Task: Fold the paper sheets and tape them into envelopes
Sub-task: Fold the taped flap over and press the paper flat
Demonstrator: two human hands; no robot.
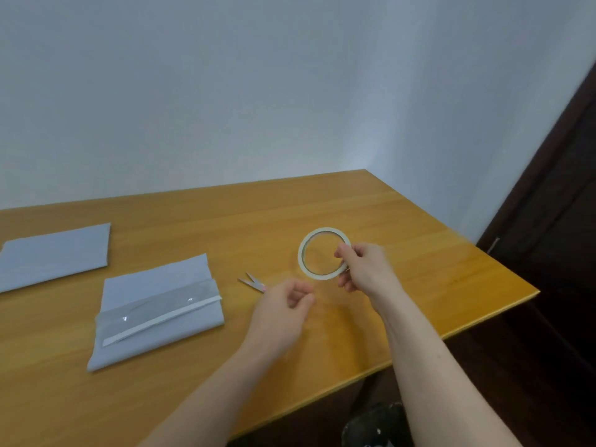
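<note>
My right hand [364, 269] grips a thin roll of tape [303, 253] by its right rim, holding it upright above the wooden table [225, 227]. My left hand [283, 311] hovers just below and left of the roll, fingers curled, and whether it pinches a tape end is not clear. A folded white paper sheet [180, 330] lies at the left of my hands, with a wide strip of clear tape [154, 308] across its flap. A second folded sheet [54, 253] lies farther left. Small scissors [251, 281] rest on the table, partly hidden behind my left hand.
The table's right edge [483, 321] runs diagonally close to my right forearm. A dark wooden door [554, 221] stands at the right. A pale wall rises behind the table. Dark floor shows below the table edge.
</note>
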